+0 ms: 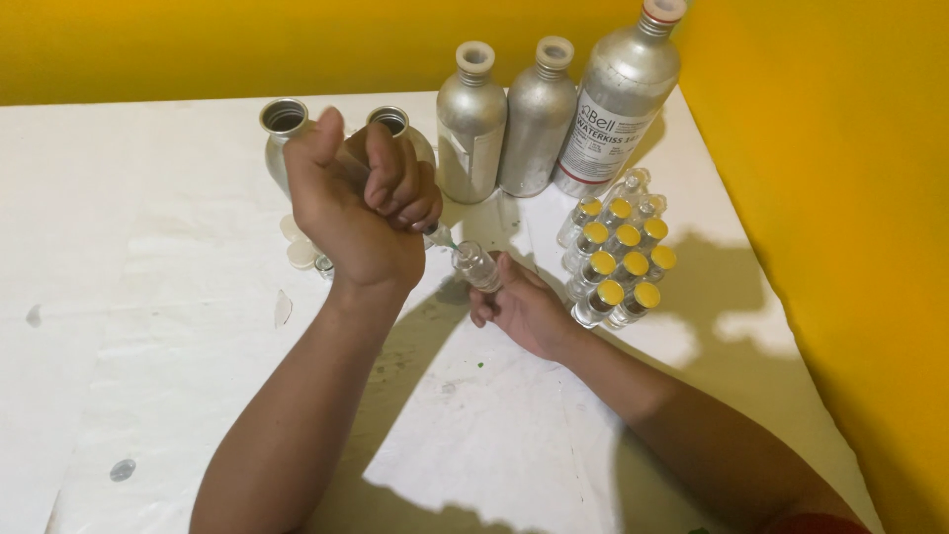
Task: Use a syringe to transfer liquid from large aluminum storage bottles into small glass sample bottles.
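Clear vial (476, 265) tilted in right hand (524, 311); left hand (356, 203) fisted above.

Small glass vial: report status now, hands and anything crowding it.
Left hand fisted round syringe, tip at vial mouth. Right hand holds small glass vial tilted. Yellow-capped vials close beside right hand; metal bottles behind.

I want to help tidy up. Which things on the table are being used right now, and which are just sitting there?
In use:
- left hand, fist closed around a syringe
- right hand, holding a small clear vial at the syringe tip

Just sitting:
- yellow-capped vials, grouped together
- three closed silver bottles
- two open silver bottles
- loose white caps
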